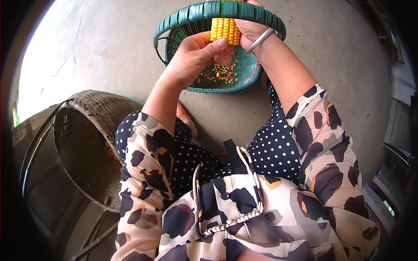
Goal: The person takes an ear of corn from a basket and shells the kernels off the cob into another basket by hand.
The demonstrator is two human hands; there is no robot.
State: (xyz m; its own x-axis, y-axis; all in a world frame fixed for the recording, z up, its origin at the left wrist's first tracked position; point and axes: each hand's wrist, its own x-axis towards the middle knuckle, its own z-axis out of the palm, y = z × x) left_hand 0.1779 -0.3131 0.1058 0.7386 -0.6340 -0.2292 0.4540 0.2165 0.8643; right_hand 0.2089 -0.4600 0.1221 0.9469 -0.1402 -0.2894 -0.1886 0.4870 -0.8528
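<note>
An ear of yellow corn (225, 30) is held upright over a green woven basket (248, 70), partly behind its arched handle (215, 10). The ear's lower end is a bare pinkish cob (224, 56), stripped of kernels. My left hand (196, 53) grips the ear from the left, its thumb against the lowest kernels. On the other side, my right hand (249, 32) wraps the ear, its fingers partly hidden by the handle. Loose kernels (218, 75) lie scattered on the basket's floor beneath the hands.
A large wicker basket (94, 104) lies tipped beside my left knee, with something orange (111, 151) inside it, too dark to name. Wooden poles (94, 239) are below it. The concrete floor (323, 42) stretches around. Assorted items line the right edge.
</note>
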